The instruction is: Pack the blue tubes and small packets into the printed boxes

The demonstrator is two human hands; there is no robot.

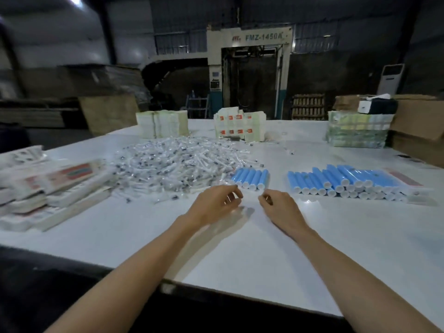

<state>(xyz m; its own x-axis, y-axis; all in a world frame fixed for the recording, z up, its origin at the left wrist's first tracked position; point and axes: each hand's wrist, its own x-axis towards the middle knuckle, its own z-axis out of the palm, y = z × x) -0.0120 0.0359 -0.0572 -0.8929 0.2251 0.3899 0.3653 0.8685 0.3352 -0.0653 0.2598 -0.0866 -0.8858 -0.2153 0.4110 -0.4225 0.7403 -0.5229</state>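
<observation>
Fingers point(234, 192) of left hand point(213, 203) and right hand point(280, 207) curl loosely over white table point(240, 248), near short row of blue tubes point(251, 179); blur hides whether they pinch anything.

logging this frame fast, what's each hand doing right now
Left hand: open, fingers loosely curled, nothing visible in it.
Right hand: open, fingers loosely curled, nothing visible in it.

On the tabletop point(240, 251) I have the boxes point(48, 186) stacked at the left, the packet heap point(173, 162) in the middle, a short row of tubes point(251, 179) just beside its right edge, the bigger tube pile point(346, 182) further right, and three bundled stacks point(240, 127) along the far edge.
</observation>
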